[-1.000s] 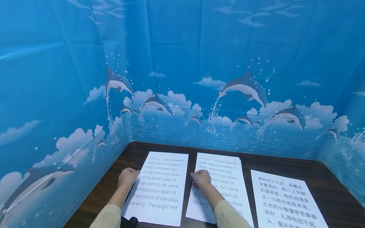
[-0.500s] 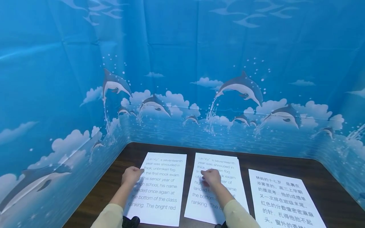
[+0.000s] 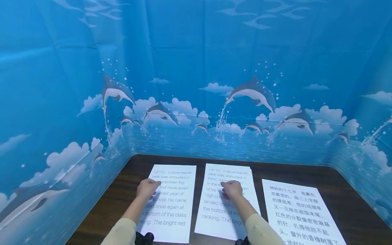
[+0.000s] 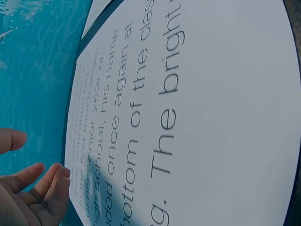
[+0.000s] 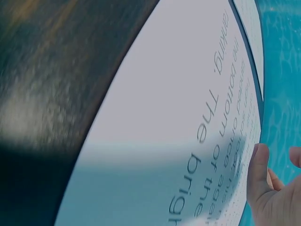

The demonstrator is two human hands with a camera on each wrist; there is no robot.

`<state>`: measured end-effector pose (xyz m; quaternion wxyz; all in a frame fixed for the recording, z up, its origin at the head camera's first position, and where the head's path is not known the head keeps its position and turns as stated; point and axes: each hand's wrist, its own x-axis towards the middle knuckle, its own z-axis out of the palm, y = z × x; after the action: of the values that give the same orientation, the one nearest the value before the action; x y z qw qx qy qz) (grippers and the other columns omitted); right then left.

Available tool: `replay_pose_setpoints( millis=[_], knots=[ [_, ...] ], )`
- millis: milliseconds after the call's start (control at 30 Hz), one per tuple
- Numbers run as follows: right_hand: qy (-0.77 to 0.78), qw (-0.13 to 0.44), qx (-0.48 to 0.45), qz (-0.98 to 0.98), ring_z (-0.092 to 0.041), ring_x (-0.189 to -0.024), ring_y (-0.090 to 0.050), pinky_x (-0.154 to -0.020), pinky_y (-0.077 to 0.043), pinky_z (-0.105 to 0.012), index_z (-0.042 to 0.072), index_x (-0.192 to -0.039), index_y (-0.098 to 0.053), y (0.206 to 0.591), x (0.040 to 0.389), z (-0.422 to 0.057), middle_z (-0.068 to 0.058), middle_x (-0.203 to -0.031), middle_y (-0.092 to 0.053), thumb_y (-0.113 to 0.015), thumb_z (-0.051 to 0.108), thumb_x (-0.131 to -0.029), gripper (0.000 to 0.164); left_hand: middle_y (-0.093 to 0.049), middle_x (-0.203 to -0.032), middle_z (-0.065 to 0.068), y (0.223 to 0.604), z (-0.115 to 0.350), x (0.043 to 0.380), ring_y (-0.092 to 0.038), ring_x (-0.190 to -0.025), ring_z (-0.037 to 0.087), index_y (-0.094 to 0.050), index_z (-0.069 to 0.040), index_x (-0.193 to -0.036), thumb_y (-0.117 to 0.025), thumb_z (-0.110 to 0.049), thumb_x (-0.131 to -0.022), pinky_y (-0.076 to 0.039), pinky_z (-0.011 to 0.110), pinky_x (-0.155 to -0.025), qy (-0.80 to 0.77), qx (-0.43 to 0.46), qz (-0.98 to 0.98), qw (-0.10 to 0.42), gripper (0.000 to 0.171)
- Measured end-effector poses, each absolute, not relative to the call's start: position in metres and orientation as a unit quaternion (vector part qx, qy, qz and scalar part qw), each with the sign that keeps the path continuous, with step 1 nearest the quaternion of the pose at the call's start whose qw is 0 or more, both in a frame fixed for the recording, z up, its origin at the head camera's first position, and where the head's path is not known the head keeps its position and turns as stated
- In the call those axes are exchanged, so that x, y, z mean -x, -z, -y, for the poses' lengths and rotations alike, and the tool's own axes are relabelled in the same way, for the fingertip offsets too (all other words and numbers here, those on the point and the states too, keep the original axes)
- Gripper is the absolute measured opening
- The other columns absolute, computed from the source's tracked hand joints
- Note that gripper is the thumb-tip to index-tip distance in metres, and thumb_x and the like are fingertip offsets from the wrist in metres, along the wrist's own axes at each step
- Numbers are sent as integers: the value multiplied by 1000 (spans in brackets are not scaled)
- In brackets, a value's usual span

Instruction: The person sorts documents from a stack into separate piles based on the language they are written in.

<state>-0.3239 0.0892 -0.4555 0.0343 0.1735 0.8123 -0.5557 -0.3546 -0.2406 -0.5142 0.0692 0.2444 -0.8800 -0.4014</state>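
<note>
My left hand (image 3: 147, 189) hovers over the left edge of the left sheet of English text (image 3: 171, 217). In the left wrist view its loosely bent fingers (image 4: 59, 190) stand apart from the thumb, with nothing between them. Above the middle sheet of English text (image 3: 214, 207) is my right hand (image 3: 233, 190), covering some printed words. The right wrist view shows its thumb and fingers (image 5: 258, 165) spread apart and holding nothing. Both hands cast shadows on the paper. Whether any fingertip touches a sheet I cannot tell.
A third sheet with Chinese text (image 3: 297, 204) lies to the right, cut off by the frame's bottom. All the sheets rest on a dark wooden table (image 3: 116, 190). A blue curtain with dolphins (image 3: 196, 85) encloses the table's back and sides.
Both hands have moved right over the sheets; the right one went from the middle sheet's left edge to its middle. The head view has turned slightly right. The sheets stay put.
</note>
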Motion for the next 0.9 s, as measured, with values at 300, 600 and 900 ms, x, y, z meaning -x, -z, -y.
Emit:
replay_pose_setpoints(
  millis=[300,600,900],
  knots=[
    [558,9,-186,-809,-18,-61,-55,-42,-42,-17,-4,-95,-53,461,329,-100,-15,-79,-55,-58,24,-81,33,-50,-74,11,458,200,321,-50,-58,19,-54,-2,-88,-59,-28,-79,-40,23,-42,442,-218,869,54,28],
    [547,5,-188,-816,-19,-60,-55,-49,-46,-24,-2,-94,-53,481,346,-128,-15,-82,-55,-57,26,-81,31,-50,-71,10,437,177,314,-50,-58,19,-55,1,-88,-59,-25,-77,-42,24,-45,479,-190,856,34,29],
    [542,8,-194,-818,-18,-62,-54,-47,-43,-17,-7,-99,-50,444,323,-148,-18,-84,-54,-54,21,-83,32,-52,-81,13,439,158,320,-53,-65,22,-54,0,-93,-58,-25,-78,-44,23,-48,493,-180,851,12,30]
  ],
)
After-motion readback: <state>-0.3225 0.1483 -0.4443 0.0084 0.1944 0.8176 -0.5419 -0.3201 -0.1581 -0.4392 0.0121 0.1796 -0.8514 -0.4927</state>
